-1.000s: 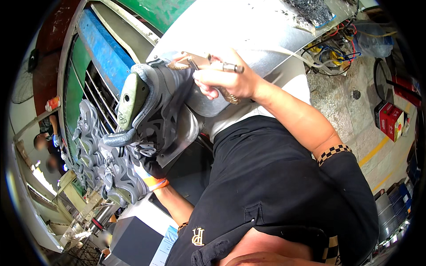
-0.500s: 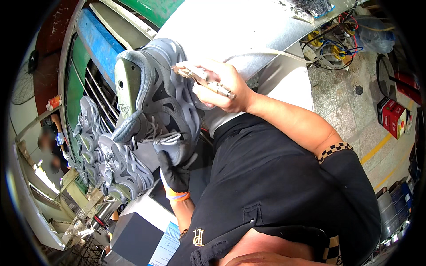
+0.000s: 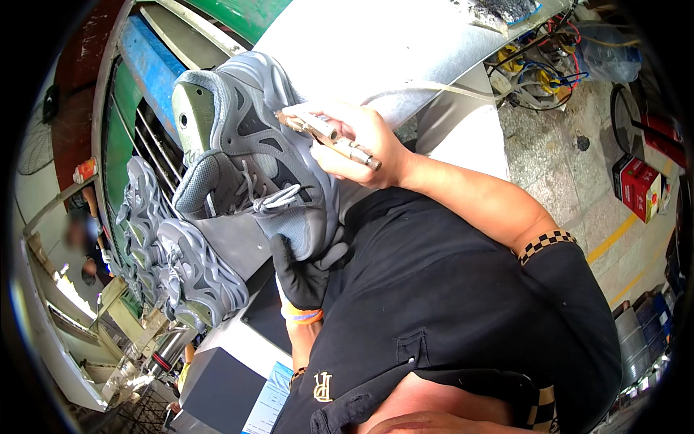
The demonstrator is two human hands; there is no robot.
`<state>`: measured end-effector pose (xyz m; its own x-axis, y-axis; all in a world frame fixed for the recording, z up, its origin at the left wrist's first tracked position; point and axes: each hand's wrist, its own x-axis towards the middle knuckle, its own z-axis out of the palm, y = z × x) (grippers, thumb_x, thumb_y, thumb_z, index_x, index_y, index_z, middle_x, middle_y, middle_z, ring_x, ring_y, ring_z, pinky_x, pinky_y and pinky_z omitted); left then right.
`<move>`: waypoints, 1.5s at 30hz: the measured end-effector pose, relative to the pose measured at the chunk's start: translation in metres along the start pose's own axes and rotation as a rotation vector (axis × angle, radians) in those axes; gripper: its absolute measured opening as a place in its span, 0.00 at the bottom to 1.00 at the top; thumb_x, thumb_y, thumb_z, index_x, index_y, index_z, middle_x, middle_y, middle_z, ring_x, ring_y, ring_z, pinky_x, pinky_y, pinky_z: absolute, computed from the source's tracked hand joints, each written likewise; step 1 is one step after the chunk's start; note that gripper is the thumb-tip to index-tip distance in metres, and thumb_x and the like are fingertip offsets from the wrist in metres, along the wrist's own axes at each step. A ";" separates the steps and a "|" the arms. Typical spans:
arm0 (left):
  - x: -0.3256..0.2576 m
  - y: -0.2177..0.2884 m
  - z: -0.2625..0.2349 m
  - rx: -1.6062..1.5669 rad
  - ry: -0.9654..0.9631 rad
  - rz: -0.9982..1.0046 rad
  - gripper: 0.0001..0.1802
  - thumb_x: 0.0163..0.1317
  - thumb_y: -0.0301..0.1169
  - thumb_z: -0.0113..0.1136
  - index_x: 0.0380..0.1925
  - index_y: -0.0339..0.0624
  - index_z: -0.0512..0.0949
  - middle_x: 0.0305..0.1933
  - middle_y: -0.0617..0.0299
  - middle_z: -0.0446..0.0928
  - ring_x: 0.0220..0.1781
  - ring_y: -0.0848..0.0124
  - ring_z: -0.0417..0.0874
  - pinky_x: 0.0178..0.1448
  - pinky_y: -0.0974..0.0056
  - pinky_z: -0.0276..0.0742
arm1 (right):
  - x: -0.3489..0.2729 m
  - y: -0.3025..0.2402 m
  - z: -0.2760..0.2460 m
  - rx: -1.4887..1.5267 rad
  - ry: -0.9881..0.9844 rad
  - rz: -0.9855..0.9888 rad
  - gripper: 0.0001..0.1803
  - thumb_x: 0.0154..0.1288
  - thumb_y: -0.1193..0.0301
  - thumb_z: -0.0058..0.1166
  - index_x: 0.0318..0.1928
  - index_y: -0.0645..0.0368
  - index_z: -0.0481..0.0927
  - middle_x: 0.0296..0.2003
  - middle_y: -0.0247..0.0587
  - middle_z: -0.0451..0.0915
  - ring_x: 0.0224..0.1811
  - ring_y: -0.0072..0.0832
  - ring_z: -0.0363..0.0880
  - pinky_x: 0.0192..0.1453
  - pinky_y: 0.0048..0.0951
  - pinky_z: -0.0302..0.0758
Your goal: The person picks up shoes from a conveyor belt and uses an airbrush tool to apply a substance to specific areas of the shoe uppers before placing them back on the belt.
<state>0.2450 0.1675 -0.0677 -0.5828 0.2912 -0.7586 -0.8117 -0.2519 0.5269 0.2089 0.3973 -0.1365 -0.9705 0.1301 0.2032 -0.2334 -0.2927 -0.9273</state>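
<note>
A grey sneaker (image 3: 249, 137) with chunky wavy soles and tied laces stands before me, a pale green shoe last (image 3: 189, 119) set in its opening. At its toe, my left hand (image 3: 303, 273), in a black glove with an orange cuff, grips the sneaker between thumb and fingers. My bare right hand (image 3: 376, 141) is closed round a small metal gun-like tool (image 3: 329, 134), whose exact kind I cannot make out. The tool's brownish tip is close to the sneaker's side near the sole; whether it touches is unclear. A pale hose (image 3: 434, 85) runs behind that hand.
More grey sneakers (image 3: 199, 271) stand in a row at the left, beside metal rods and a blue bar (image 3: 150, 65). A bright white work surface (image 3: 340, 47) lies ahead. Tangled cables (image 3: 538, 72) and a red box (image 3: 637, 186) are on the right. A person (image 3: 90, 235) is at far left.
The sneaker's toe has swung right and towards me, with my gloved left hand moving along with it. The heel end has shifted slightly left. My right hand and the tool have barely moved.
</note>
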 end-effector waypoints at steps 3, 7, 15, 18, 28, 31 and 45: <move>0.002 -0.001 0.005 -0.038 -0.017 -0.016 0.42 0.65 0.58 0.46 0.64 0.33 0.59 0.62 0.41 0.68 0.56 0.44 0.77 0.53 0.48 0.82 | -0.009 -0.013 -0.002 0.159 -0.031 0.220 0.27 0.59 0.77 0.48 0.60 0.66 0.68 0.32 0.29 0.74 0.28 0.10 0.66 0.33 0.15 0.66; 0.006 -0.003 0.007 -0.076 -0.041 -0.024 0.43 0.66 0.59 0.45 0.65 0.31 0.57 0.62 0.37 0.66 0.56 0.43 0.76 0.53 0.48 0.83 | -0.014 -0.008 0.001 0.132 -0.020 0.129 0.27 0.58 0.78 0.47 0.61 0.65 0.68 0.34 0.29 0.74 0.29 0.09 0.65 0.33 0.14 0.65; 0.010 -0.007 0.027 -0.149 -0.125 -0.072 0.43 0.66 0.60 0.42 0.65 0.32 0.56 0.61 0.37 0.68 0.55 0.44 0.78 0.52 0.48 0.83 | -0.029 -0.018 -0.009 0.014 -0.034 0.136 0.27 0.56 0.78 0.49 0.59 0.65 0.70 0.22 0.23 0.70 0.22 0.09 0.62 0.27 0.16 0.62; 0.014 -0.011 0.029 -0.137 -0.172 -0.127 0.46 0.65 0.64 0.39 0.66 0.31 0.56 0.60 0.37 0.69 0.56 0.44 0.77 0.54 0.47 0.81 | -0.040 -0.022 -0.017 0.067 -0.023 0.184 0.25 0.55 0.76 0.51 0.56 0.63 0.73 0.19 0.25 0.71 0.20 0.11 0.64 0.27 0.18 0.65; 0.038 -0.024 0.078 -0.113 -0.400 -0.356 0.53 0.60 0.72 0.32 0.66 0.31 0.58 0.58 0.35 0.71 0.55 0.48 0.79 0.55 0.48 0.79 | -0.064 -0.081 -0.055 0.127 -0.015 0.452 0.23 0.57 0.77 0.49 0.55 0.68 0.71 0.20 0.28 0.73 0.18 0.12 0.68 0.24 0.19 0.67; 0.049 -0.025 0.095 -0.027 -0.488 -0.329 0.52 0.61 0.72 0.29 0.66 0.34 0.59 0.59 0.35 0.70 0.57 0.47 0.77 0.58 0.50 0.77 | -0.059 -0.101 -0.064 0.035 -0.031 0.450 0.23 0.58 0.79 0.46 0.56 0.68 0.70 0.18 0.29 0.72 0.16 0.13 0.67 0.22 0.18 0.65; 0.097 -0.025 0.148 -0.067 -0.566 -0.037 0.39 0.66 0.66 0.30 0.46 0.41 0.73 0.41 0.60 0.77 0.42 0.70 0.77 0.47 0.67 0.72 | -0.071 -0.073 -0.041 -0.438 0.194 -0.004 0.28 0.53 0.83 0.49 0.58 0.69 0.70 0.27 0.31 0.76 0.21 0.08 0.67 0.25 0.12 0.64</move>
<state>0.2035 0.3387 -0.0982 -0.4981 0.7456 -0.4427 -0.8386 -0.2843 0.4647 0.2973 0.4480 -0.0963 -0.9306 0.3167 0.1837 -0.1494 0.1295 -0.9803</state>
